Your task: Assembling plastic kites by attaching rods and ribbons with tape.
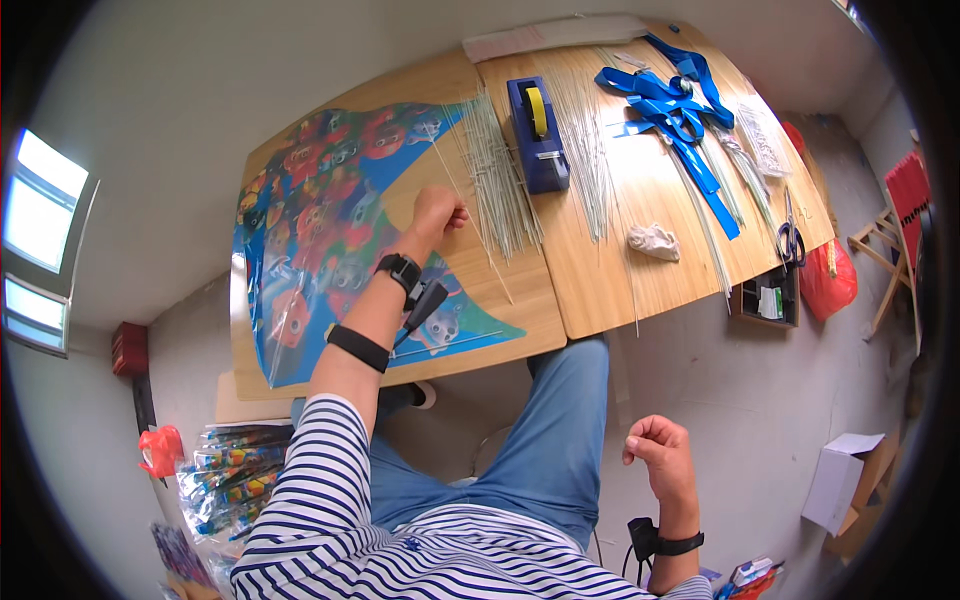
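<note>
My left hand [440, 212] is closed above the table, its fingertips pinched on a thin white rod [500, 277] that slants past them. Under that forearm spreads a thin printed sheet [320, 215] with colourful cartoon fish and a blue border, pointed at its corners like a kite. Another pale rod [450, 343] lies along the sheet's near edge. Just right of the left hand is a loose bundle of thin white rods [500, 185]. My right hand [662, 455] hangs off the table beside my right knee, fingers curled in, with nothing seen in them.
A blue dispenser [540, 140] with yellow tape stands mid-table. More rods [590, 150], blue ribbon [690, 125], a crumpled white cloth [655, 242] and dark scissors [790, 240] lie to the right. A red bag [830, 282] hangs by the right edge. Packed printed bundles [230, 480] are low left.
</note>
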The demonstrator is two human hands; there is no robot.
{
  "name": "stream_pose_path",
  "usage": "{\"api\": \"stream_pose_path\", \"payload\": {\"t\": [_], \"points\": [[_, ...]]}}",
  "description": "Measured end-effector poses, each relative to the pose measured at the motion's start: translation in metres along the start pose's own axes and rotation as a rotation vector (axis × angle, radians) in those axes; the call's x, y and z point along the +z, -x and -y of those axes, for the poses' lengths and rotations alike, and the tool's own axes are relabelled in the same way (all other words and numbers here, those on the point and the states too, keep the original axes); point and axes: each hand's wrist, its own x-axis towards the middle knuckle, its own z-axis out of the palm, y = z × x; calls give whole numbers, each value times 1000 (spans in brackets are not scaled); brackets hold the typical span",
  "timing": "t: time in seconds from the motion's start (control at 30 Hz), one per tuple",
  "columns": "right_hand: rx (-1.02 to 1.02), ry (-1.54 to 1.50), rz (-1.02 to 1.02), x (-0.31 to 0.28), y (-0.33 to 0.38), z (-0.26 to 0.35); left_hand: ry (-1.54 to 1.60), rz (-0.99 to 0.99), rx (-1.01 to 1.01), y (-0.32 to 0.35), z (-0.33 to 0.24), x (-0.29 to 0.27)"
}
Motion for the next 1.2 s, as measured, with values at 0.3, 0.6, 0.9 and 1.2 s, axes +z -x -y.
{"api": "stream_pose_path", "payload": {"t": [0.3, 0.6, 0.9, 1.2], "points": [[58, -24, -45, -5, -3, -4, -372, -449, 666, -1, -15, 63], [51, -65, 16, -3, -9, -15, 1079, 46, -158, 23, -43, 142], [4, -59, -24, -8, -13, -21, 1106, -57, -108, 15, -40, 162], [-66, 92, -215, -23, -6, -50, 1131, 316, -91, 67, -45, 137]]}}
